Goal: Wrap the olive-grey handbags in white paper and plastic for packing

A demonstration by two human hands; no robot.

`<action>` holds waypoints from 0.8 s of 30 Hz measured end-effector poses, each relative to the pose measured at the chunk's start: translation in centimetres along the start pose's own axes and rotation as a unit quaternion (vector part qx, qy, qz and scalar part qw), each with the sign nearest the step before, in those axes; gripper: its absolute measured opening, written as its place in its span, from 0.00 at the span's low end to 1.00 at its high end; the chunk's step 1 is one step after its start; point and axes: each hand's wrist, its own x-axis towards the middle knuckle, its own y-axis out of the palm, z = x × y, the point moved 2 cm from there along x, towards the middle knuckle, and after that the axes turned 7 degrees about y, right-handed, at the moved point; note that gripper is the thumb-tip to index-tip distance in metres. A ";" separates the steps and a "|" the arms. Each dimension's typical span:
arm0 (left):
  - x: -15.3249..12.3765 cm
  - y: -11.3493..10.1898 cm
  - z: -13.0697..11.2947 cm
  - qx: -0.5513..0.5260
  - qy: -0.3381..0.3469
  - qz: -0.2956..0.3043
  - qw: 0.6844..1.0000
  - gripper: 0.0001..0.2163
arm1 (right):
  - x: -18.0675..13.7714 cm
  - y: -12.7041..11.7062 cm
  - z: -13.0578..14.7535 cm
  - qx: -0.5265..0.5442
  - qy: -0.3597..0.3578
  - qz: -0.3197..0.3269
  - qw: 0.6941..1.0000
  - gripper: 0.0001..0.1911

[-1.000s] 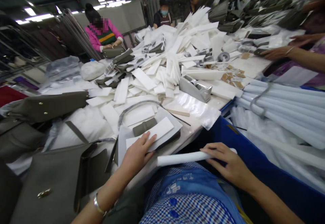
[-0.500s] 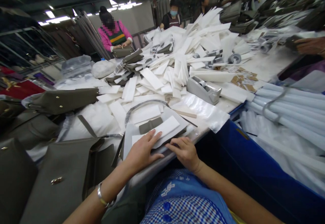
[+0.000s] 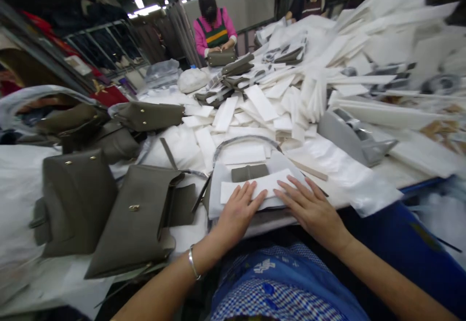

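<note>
A handbag lies at the table's front edge, largely covered by a white sheet (image 3: 217,185); its wrapped handle (image 3: 240,139) arches behind it, and a grey-green strap piece (image 3: 249,172) shows on top. Across the sheet lies a white foam strip (image 3: 267,185). My left hand (image 3: 236,209) rests on the strip's left part with its fingers stretched out. On the right part, my right hand (image 3: 309,207) lies flat with fingers spread. Neither hand grips anything.
Grey-green handbags (image 3: 127,214) stand and lie at the left. White foam strips (image 3: 262,102) are heaped behind the work spot. A grey tape dispenser (image 3: 349,134) and a clear plastic bag (image 3: 338,165) sit to the right. Across the table, a person (image 3: 215,27) handles a bag.
My right hand has moved from the bag's front edge up onto the foam strip and spread its fingers. My left hand stays on the strip. The view has turned left.
</note>
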 end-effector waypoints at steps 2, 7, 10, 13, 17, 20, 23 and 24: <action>0.1 -0.1 -0.5 0.006 -0.013 0.009 1.000 0.27 | 0.4 1.2 -1.3 0.023 -0.016 0.014 1.000 0.29; 1.7 -0.9 -2.6 0.000 -0.064 0.018 0.998 0.25 | -0.5 3.3 -2.0 0.055 -0.013 -0.050 0.997 0.30; 2.9 -0.9 -3.6 -0.011 -0.083 0.016 0.996 0.23 | -0.7 3.4 -1.5 0.040 -0.004 -0.063 0.997 0.29; 3.1 0.2 -3.8 -0.004 -0.088 -0.006 0.996 0.23 | -0.3 2.9 -1.2 0.029 0.001 -0.063 0.998 0.27; 2.4 2.0 -3.3 0.022 -0.079 -0.060 0.995 0.26 | -0.4 1.2 -1.2 0.070 0.015 -0.052 0.996 0.22; 1.9 2.7 -3.2 0.038 -0.080 -0.091 0.992 0.27 | -2.1 0.0 -1.6 0.117 0.156 -0.128 0.972 0.17; 1.8 3.0 -3.3 0.052 -0.076 -0.108 0.990 0.27 | -4.1 0.2 -2.3 0.191 0.327 -0.131 0.916 0.22; 1.8 3.0 -3.3 0.056 -0.073 -0.114 0.989 0.28 | -4.4 0.5 -2.5 0.223 0.356 -0.104 0.902 0.24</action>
